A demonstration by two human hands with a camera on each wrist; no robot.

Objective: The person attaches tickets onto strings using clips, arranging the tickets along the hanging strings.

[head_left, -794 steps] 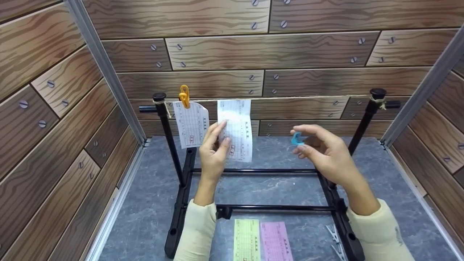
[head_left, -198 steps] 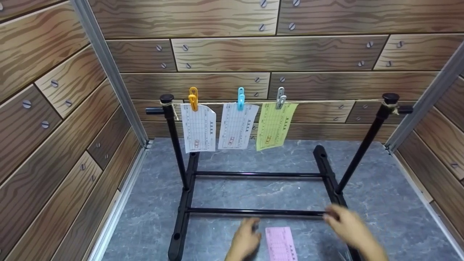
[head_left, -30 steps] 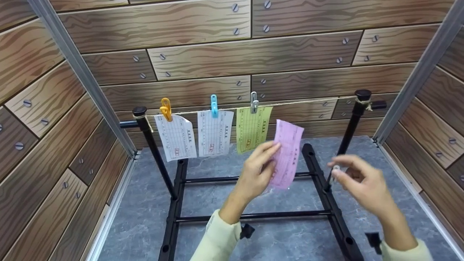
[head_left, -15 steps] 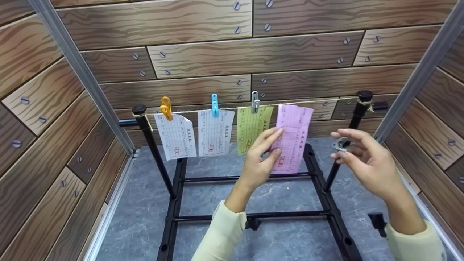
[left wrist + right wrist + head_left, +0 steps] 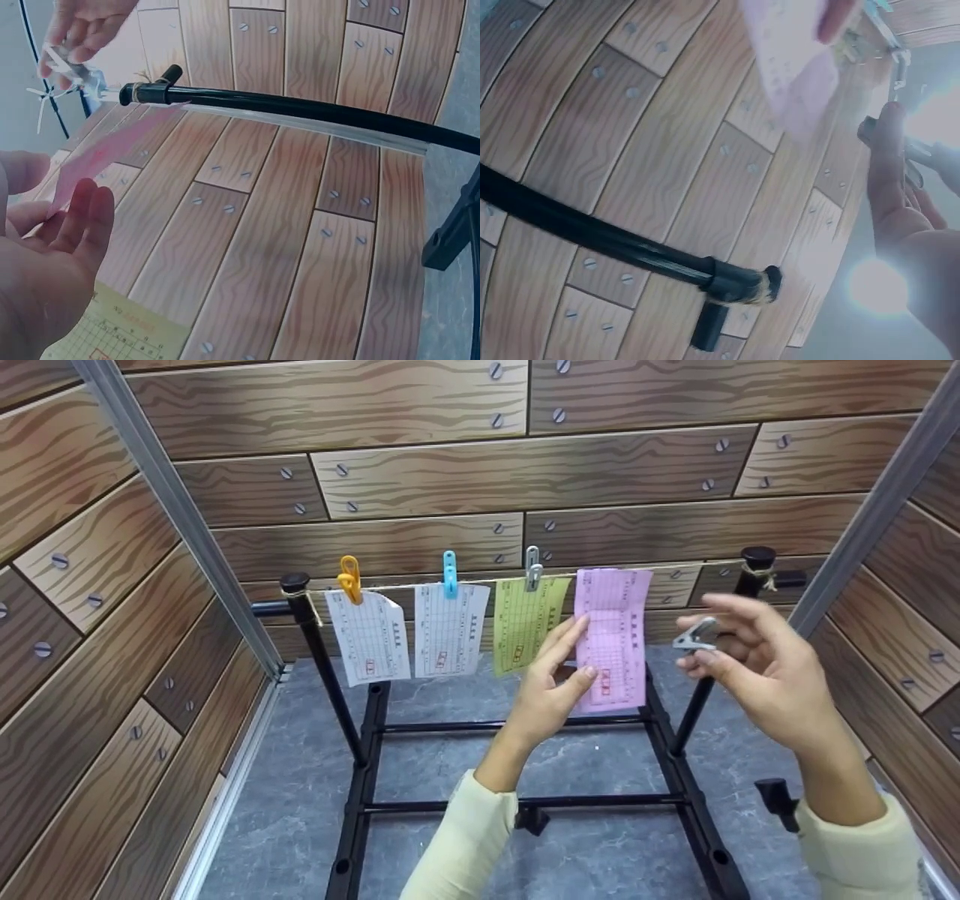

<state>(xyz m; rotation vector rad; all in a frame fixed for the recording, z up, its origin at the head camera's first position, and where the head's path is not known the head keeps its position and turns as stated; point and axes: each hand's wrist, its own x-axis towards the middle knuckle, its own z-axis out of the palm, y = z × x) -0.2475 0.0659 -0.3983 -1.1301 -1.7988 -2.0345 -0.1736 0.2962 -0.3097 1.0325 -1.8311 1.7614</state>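
Note:
A pink printed slip [image 5: 613, 641] stands upright in front of the string [image 5: 480, 583], its top edge about level with it. My left hand [image 5: 551, 682] pinches the slip by its left side. To the right of it, my right hand [image 5: 772, 675] holds a grey clothespin [image 5: 695, 636] between thumb and fingers, apart from the slip. On the string hang two white slips, one under an orange clip [image 5: 349, 579] and one under a blue clip [image 5: 450, 574], and a yellow-green slip [image 5: 529, 626] under a grey clip [image 5: 533, 568]. The left wrist view shows the pink slip [image 5: 97, 154] nearly edge-on.
The string runs between two black posts, the left post [image 5: 322, 675] and the right post [image 5: 694, 712], on a black frame with crossbars [image 5: 517, 806]. Wood-patterned panels [image 5: 420, 484] wall the back and sides. The floor [image 5: 285, 810] is grey and marbled.
Over the last second the pink slip has risen to the string and straightened beside the yellow-green one. My right hand has come up with the clothespin. Earlier, the blue and grey clips joined the line.

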